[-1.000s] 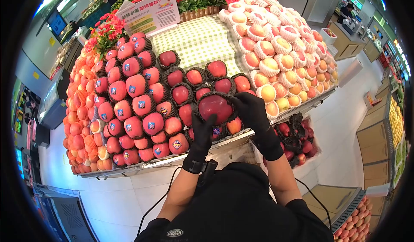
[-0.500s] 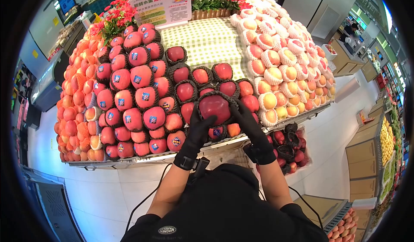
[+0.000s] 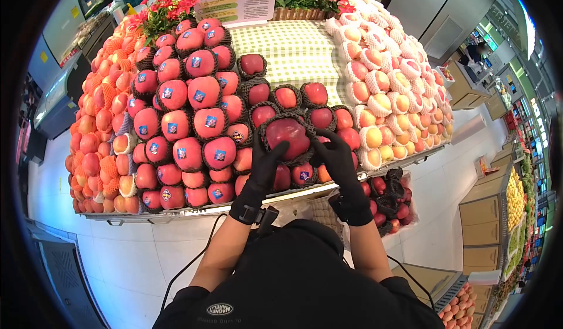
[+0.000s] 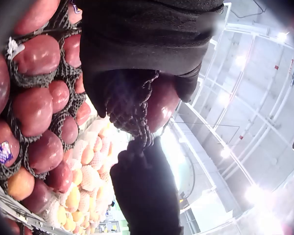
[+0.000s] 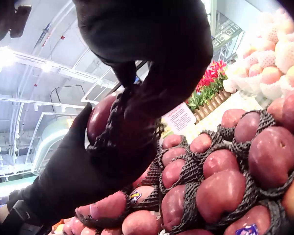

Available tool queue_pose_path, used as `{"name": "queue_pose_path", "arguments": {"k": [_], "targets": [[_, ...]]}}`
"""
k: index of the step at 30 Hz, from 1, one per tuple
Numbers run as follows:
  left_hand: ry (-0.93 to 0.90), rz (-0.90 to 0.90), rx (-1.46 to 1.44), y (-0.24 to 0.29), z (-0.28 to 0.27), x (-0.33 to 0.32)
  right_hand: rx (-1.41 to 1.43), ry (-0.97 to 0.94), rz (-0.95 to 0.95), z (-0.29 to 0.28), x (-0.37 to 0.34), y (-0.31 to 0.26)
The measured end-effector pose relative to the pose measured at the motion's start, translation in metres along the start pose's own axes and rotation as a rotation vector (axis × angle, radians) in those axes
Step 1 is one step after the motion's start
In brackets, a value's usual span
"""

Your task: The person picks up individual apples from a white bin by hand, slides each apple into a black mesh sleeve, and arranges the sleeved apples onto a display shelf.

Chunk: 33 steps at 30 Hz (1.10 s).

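Far left: orange-red round fruit, partly in orange foam nets, is heaped on the display stand. Next: glossy red apples in black foam nets, many marked with blue stickers, are stacked in rows. Behind these, a white-and-pink printed sign is propped upright.

Centre: the left hand, black-gloved, is partly closed, its fingers bent about the left side of a large dark red apple, with the thumb laid across the near face. The apple is held above the front rows of the stand, its bare red face turned up, its sides ringed by a black foam net. Beyond it, a green-and-white checked cloth is spread on the slope.

Right of centre: the right hand, black-gloved, is likewise partly closed, the apple's netted right side being gripped by thumb and fingers. Below, dark red apples in a clear bag are seen beside the stand.

Far right: yellow-red round fruit in white foam nets is piled high.
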State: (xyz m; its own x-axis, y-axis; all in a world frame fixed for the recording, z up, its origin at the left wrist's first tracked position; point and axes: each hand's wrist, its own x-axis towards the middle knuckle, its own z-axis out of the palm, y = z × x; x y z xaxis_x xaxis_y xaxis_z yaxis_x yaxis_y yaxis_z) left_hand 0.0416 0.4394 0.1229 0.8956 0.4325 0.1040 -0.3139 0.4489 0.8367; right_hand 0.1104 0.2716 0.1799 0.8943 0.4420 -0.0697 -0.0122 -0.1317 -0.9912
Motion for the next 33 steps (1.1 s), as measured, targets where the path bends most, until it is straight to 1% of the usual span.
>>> {"name": "queue_pose_path", "arguments": {"k": [1,2,5,6,8,9,12,16,17,19,20,22,23,25,26,28,29,32,33], "targets": [[-0.015,-0.027,-0.015,0.006,-0.006,0.001,0.038,-0.063,0.015,-0.002,0.000,-0.001],[-0.028,-0.059,-0.029,0.011,-0.013,0.000,0.029,-0.081,0.007,-0.005,0.005,0.004],[-0.222,-0.079,0.182,0.031,-0.026,0.004,-0.057,-0.125,-0.032,-0.008,0.019,0.014],[-0.237,-0.066,0.226,0.029,-0.030,0.004,-0.096,-0.138,-0.050,-0.005,0.021,0.010],[-0.269,-0.039,0.316,0.023,-0.032,0.004,-0.069,-0.160,-0.138,0.010,0.017,0.003],[-0.286,-0.031,0.326,0.025,-0.031,0.005,-0.055,-0.218,-0.018,0.017,0.010,-0.007],[-0.326,-0.006,0.362,0.035,-0.031,0.009,-0.412,-0.080,-0.440,0.034,0.003,-0.007],[-0.352,0.012,0.380,0.042,-0.034,0.011,-0.376,-0.177,-0.451,0.048,0.001,-0.014],[-0.357,0.019,0.375,0.045,-0.033,0.013,-0.503,-0.179,-0.493,0.054,-0.001,-0.018],[-0.336,-0.050,0.247,0.053,-0.028,0.015,-0.757,-0.178,-0.570,0.068,-0.009,-0.026],[-0.324,-0.089,0.182,0.056,-0.026,0.014,-0.769,-0.157,-0.544,0.072,-0.012,-0.026],[-0.318,-0.054,0.269,0.057,-0.023,0.014,-0.792,-0.114,-0.493,0.077,-0.014,-0.027],[-0.315,-0.035,0.315,0.058,-0.023,0.015,-0.773,-0.079,-0.506,0.078,-0.012,-0.023],[-0.282,-0.067,0.261,0.049,-0.029,0.015,-0.731,-0.007,-0.533,0.077,-0.003,-0.006],[-0.267,-0.082,0.234,0.045,-0.032,0.016,-0.631,0.047,-0.503,0.076,0.000,-0.003],[-0.213,-0.294,0.006,0.056,-0.040,0.019,-0.432,0.149,-0.443,0.070,0.002,0.001],[-0.184,-0.400,-0.109,0.060,-0.042,0.020,-0.303,0.152,-0.398,0.065,0.004,0.000],[-0.282,-0.270,0.173,0.056,-0.044,0.023,-0.100,0.197,-0.294,0.058,0.001,-0.012],[-0.278,-0.216,0.157,0.051,-0.042,0.021,0.033,0.149,-0.263,0.057,0.003,-0.005]]}}
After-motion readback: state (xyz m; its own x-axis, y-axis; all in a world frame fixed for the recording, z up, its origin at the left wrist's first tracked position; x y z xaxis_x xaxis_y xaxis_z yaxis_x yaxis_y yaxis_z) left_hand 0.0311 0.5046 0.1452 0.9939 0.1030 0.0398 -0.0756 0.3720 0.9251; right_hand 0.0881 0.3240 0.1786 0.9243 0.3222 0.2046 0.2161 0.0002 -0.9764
